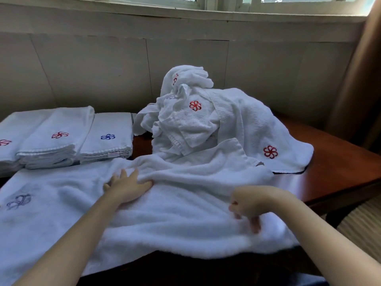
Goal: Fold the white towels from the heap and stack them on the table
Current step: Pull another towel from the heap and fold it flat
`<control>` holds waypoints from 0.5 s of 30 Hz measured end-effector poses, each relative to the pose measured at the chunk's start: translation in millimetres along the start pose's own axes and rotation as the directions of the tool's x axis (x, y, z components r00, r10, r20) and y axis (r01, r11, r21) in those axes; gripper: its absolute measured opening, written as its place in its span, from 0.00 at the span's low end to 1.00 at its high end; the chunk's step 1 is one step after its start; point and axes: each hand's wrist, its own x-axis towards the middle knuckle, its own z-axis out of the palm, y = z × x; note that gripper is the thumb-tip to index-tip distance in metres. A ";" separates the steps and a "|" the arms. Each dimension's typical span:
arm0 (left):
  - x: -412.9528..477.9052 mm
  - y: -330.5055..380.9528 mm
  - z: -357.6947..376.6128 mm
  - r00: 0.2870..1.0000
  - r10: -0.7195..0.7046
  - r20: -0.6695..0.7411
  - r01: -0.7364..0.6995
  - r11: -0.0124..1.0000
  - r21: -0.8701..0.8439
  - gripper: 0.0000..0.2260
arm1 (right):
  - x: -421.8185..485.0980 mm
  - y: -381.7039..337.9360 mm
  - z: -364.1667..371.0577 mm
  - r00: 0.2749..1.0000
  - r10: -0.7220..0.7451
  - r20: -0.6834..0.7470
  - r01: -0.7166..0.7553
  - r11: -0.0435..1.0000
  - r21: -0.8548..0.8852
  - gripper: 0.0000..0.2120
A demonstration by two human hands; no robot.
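Your left hand (126, 185) lies flat on the large white towel (175, 203) spread across the near part of the surface (334, 168). Its fingers are straight and slightly splayed, palm down, pressing the cloth just in front of a raised ridge of fabric; it grips nothing. Your right hand (249, 205) is curled, knuckles up, at the right part of the same towel. Its fingers bend down into the cloth and seem to pinch a fold of it, though the fingertips are blurred, so the exact grip is hard to make out.

The towel under your hands is wrinkled, with its near edge hanging over the front edge of the surface. A faint blue flower emblem (18, 201) shows through it at the left end.

Behind the towel, toward the middle and right, sits the heap (195, 120) of unfolded white towels, piled loosely, with red flower emblems showing on several. One towel of the heap drapes down to the right, its red emblem (270, 151) near its lower corner, and its edge touches the spread towel.

To the left, the folded stacks stand side by side: a stack with a blue emblem (107, 139) nearest the heap, a stack with a red emblem (55, 139) just beside it, and a third stack (8, 145) at the left border, only partly in view. The spread towel's far edge lies just against the front of these stacks.
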 end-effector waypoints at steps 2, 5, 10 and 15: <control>-7.9 -14.6 -12.9 0.983 0.176 -0.047 -0.182 0.956 -0.231 0.21 | -2.5 0.5 -2.0 0.986 0.063 0.157 -0.061 0.998 -0.016 0.17; -28.1 -56.4 -30.8 0.951 0.180 -0.253 -0.273 0.870 -0.410 0.08 | 8.3 -7.5 -7.7 0.994 0.051 -0.094 -0.062 0.991 -0.117 0.18; -48.4 -164.9 -50.3 0.942 -0.144 -0.302 0.066 0.964 -0.256 0.13 | 56.7 -59.0 0.4 0.808 -0.141 -0.572 0.082 0.988 -0.128 0.13; -88.8 -251.9 -46.9 0.776 -0.577 -0.254 0.504 0.810 -0.300 0.25 | 97.4 -121.5 24.6 0.695 -0.357 -0.624 0.303 0.933 -0.196 0.18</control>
